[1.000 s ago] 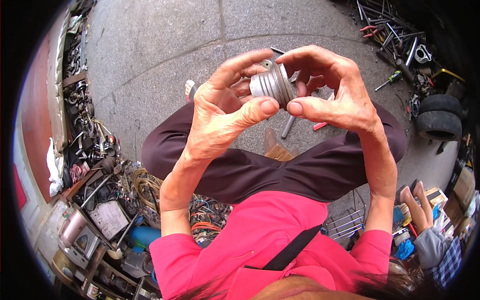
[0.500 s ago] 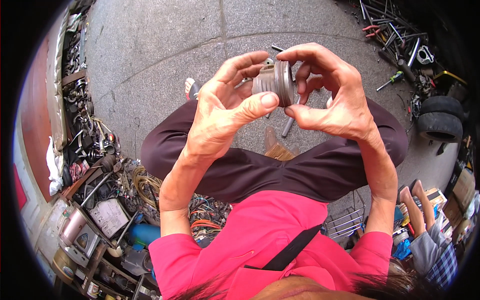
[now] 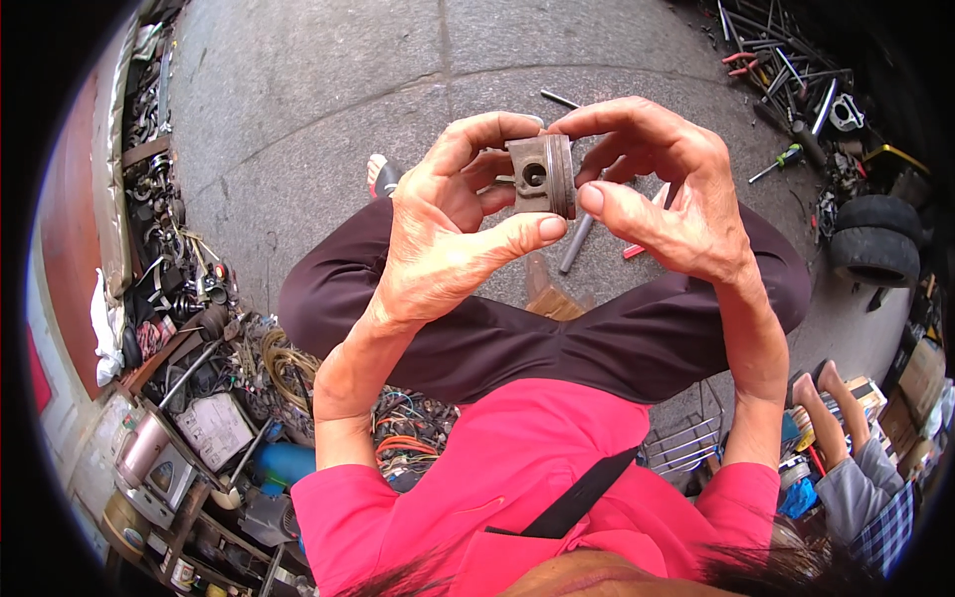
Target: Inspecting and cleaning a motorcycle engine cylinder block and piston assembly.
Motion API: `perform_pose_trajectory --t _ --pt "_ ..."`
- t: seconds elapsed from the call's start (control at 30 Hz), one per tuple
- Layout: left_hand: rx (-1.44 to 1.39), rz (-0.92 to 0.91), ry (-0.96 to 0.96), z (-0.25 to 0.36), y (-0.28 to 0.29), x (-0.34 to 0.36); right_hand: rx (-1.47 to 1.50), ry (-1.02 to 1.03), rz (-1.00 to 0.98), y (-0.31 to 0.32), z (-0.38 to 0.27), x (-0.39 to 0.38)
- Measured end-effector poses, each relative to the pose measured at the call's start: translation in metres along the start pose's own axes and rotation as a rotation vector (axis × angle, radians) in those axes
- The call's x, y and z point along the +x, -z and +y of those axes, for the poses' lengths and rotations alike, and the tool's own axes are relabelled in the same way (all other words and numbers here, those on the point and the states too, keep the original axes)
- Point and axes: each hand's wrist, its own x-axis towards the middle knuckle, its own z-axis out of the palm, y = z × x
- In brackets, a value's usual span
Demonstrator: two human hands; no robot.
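Observation:
A worn grey metal piston (image 3: 557,181) is held up above my lap, its ring grooves to the right and the round pin hole facing me. My left hand (image 3: 428,229) grips the skirt end, thumb along the bottom and index finger over the top. My right hand (image 3: 686,199) curves round the grooved end, with its index fingertip at the upper edge and its thumb beside the lower edge. Its other fingers are partly hidden behind the thumb. Below the piston, a metal rod (image 3: 574,249) and a red-handled object (image 3: 634,251) lie on the ground.
Tools and rods (image 3: 786,75) are piled at the far right, near a green-handled screwdriver (image 3: 776,163) and black tyres (image 3: 875,254). Metal parts (image 3: 164,209) line the left side. Another person's legs (image 3: 843,408) show at the lower right. A wooden block (image 3: 554,301) sits between my legs.
The piston has turned, bringing its pin hole into view. My right thumb has moved up beside the grooved end. More of the red-handled object shows under my right hand.

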Motion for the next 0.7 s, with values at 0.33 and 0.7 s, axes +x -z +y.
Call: perform_pose_trajectory --t 0.33,0.7 --pt "0.23 -0.012 -0.121 -0.004 -0.004 0.0 -0.122 0.113 0.065 -0.004 0.009 0.002" --pt "0.123 0.173 0.106 0.01 -0.003 0.0 -0.216 -0.063 0.255 0.029 0.075 0.02"
